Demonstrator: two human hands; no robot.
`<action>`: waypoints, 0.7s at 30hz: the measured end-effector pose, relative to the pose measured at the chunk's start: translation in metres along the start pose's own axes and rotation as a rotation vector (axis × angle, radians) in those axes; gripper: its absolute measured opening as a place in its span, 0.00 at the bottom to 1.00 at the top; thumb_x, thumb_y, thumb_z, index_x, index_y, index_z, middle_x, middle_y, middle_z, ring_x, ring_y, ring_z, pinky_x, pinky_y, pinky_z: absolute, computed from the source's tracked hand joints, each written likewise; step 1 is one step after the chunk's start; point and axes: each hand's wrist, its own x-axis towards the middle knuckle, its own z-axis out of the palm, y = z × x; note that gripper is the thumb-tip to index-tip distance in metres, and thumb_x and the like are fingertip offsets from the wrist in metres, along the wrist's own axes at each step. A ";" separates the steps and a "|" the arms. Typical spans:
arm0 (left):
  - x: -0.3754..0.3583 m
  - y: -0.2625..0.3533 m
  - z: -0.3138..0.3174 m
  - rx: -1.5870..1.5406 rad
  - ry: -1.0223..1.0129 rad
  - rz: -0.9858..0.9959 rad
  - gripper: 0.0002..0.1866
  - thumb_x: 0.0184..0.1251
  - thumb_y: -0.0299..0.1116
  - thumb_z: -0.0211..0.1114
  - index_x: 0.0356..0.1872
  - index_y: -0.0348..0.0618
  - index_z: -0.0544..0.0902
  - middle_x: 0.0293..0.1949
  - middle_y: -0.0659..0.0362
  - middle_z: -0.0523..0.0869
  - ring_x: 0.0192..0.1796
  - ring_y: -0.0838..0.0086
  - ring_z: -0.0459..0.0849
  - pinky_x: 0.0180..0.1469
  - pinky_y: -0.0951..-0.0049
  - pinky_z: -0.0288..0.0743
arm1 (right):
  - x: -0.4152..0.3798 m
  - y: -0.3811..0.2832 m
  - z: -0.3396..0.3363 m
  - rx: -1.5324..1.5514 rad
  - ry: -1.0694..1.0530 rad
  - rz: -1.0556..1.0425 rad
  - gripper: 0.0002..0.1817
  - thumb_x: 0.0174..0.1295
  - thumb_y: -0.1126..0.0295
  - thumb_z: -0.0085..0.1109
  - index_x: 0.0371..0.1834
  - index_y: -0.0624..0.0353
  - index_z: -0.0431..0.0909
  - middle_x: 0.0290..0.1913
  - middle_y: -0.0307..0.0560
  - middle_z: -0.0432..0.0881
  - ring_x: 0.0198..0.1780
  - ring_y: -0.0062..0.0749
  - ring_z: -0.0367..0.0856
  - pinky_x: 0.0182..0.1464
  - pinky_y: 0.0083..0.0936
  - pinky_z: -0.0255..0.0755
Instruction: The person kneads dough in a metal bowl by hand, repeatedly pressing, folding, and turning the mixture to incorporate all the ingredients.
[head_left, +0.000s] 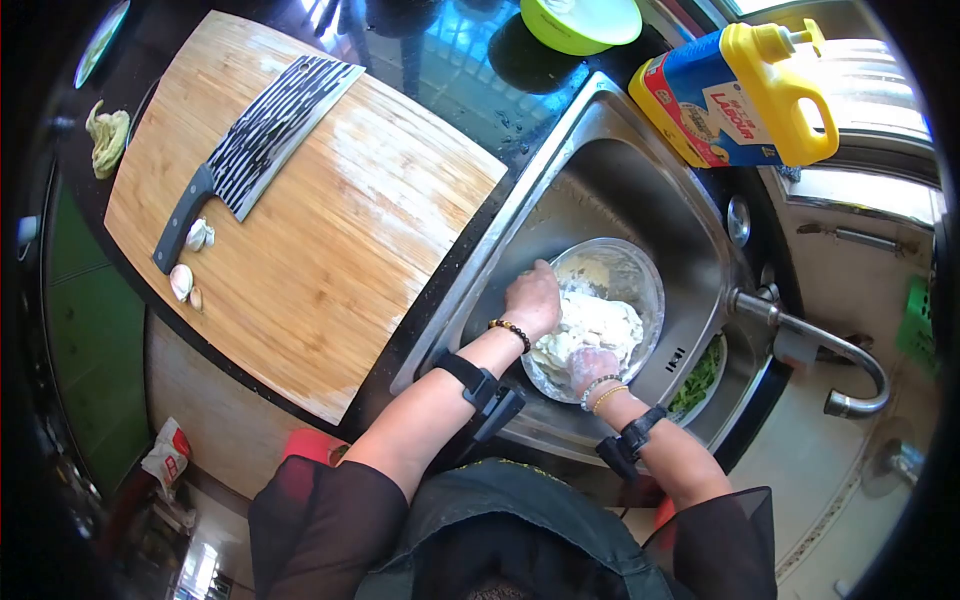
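Observation:
A round metal bowl (650,275) sits inside the sink basin, its inner wall dusted with flour. In it lies a lumpy white mass of floury dough (610,325). My left hand (535,298) is closed over the bowl's left rim, with its fingertips partly hidden. Coated in flour, my right hand (594,367) presses into the near side of the dough with its fingers curled into it. Both wrists carry beads and strapped black devices.
Left of the sink (600,160) is a wooden cutting board (330,270) with a cleaver (270,130) and garlic cloves (181,282). A yellow detergent jug (735,95) stands behind the sink. The faucet (810,335) and a bowl of greens (700,380) are at right.

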 end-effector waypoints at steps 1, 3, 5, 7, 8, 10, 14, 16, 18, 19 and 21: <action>0.000 0.000 0.000 0.010 -0.005 0.000 0.16 0.45 0.23 0.59 0.37 0.29 0.68 0.35 0.39 0.79 0.41 0.50 0.80 0.45 0.59 0.74 | 0.000 -0.002 0.001 0.011 0.000 -0.001 0.10 0.53 0.66 0.51 0.34 0.52 0.81 0.35 0.44 0.82 0.39 0.33 0.82 0.35 0.27 0.74; 0.000 0.000 -0.001 -0.002 -0.010 0.008 0.16 0.44 0.22 0.58 0.37 0.28 0.67 0.35 0.38 0.79 0.42 0.49 0.79 0.46 0.58 0.73 | 0.001 -0.007 0.002 0.035 -0.072 0.054 0.10 0.54 0.67 0.50 0.35 0.51 0.81 0.36 0.44 0.82 0.40 0.33 0.81 0.36 0.27 0.74; -0.001 0.003 -0.003 0.013 -0.028 -0.012 0.16 0.43 0.21 0.57 0.37 0.28 0.67 0.35 0.37 0.79 0.42 0.48 0.79 0.46 0.58 0.73 | 0.006 -0.010 0.005 0.073 -0.099 0.069 0.10 0.53 0.66 0.51 0.34 0.52 0.81 0.36 0.44 0.82 0.41 0.33 0.81 0.38 0.28 0.74; -0.002 0.006 -0.005 0.029 -0.053 -0.033 0.16 0.43 0.20 0.56 0.36 0.28 0.67 0.35 0.37 0.79 0.43 0.48 0.78 0.46 0.58 0.72 | 0.014 -0.010 0.011 0.115 -0.133 0.085 0.11 0.52 0.64 0.52 0.34 0.54 0.81 0.36 0.45 0.82 0.41 0.33 0.81 0.39 0.29 0.73; -0.003 0.006 -0.006 0.052 -0.060 -0.028 0.16 0.44 0.21 0.57 0.37 0.29 0.67 0.35 0.38 0.79 0.42 0.49 0.79 0.46 0.59 0.73 | 0.020 -0.008 0.017 0.131 -0.147 0.053 0.11 0.52 0.64 0.52 0.35 0.53 0.81 0.37 0.45 0.82 0.41 0.33 0.81 0.40 0.28 0.73; -0.002 0.006 -0.007 0.086 -0.072 -0.022 0.16 0.46 0.22 0.58 0.38 0.30 0.67 0.35 0.39 0.79 0.42 0.51 0.79 0.45 0.60 0.74 | 0.031 -0.003 0.015 0.176 -0.197 0.033 0.13 0.50 0.64 0.53 0.39 0.51 0.80 0.42 0.44 0.81 0.45 0.33 0.79 0.43 0.27 0.72; 0.000 0.009 -0.008 0.103 -0.071 -0.022 0.17 0.43 0.22 0.59 0.37 0.30 0.67 0.35 0.39 0.79 0.42 0.50 0.79 0.45 0.59 0.74 | 0.045 0.006 0.006 0.208 -0.320 -0.029 0.25 0.42 0.60 0.53 0.48 0.53 0.76 0.52 0.44 0.75 0.55 0.34 0.73 0.54 0.30 0.67; -0.001 0.009 -0.008 0.108 -0.070 -0.020 0.17 0.43 0.22 0.59 0.37 0.30 0.67 0.35 0.39 0.79 0.42 0.49 0.79 0.45 0.59 0.74 | 0.049 0.007 0.005 0.208 -0.330 -0.048 0.26 0.42 0.59 0.52 0.48 0.52 0.76 0.53 0.45 0.75 0.55 0.35 0.72 0.54 0.31 0.66; -0.001 0.008 -0.006 0.121 -0.062 -0.015 0.18 0.43 0.23 0.60 0.37 0.30 0.67 0.35 0.39 0.79 0.43 0.49 0.79 0.46 0.59 0.73 | 0.050 0.009 0.007 0.179 -0.274 -0.085 0.26 0.42 0.59 0.50 0.48 0.53 0.76 0.53 0.47 0.75 0.55 0.37 0.73 0.53 0.36 0.67; 0.000 0.007 -0.006 0.110 -0.048 -0.008 0.18 0.43 0.23 0.60 0.37 0.30 0.67 0.35 0.39 0.79 0.43 0.49 0.79 0.46 0.59 0.73 | 0.051 0.012 0.006 0.164 -0.265 -0.078 0.26 0.42 0.59 0.50 0.48 0.53 0.76 0.53 0.47 0.75 0.55 0.37 0.73 0.53 0.36 0.67; 0.000 0.004 -0.005 0.107 -0.069 -0.003 0.18 0.43 0.24 0.60 0.38 0.30 0.68 0.37 0.38 0.79 0.43 0.49 0.79 0.46 0.59 0.73 | 0.048 0.013 0.002 0.196 -0.333 -0.072 0.26 0.43 0.57 0.50 0.48 0.55 0.76 0.51 0.48 0.76 0.53 0.38 0.75 0.52 0.36 0.69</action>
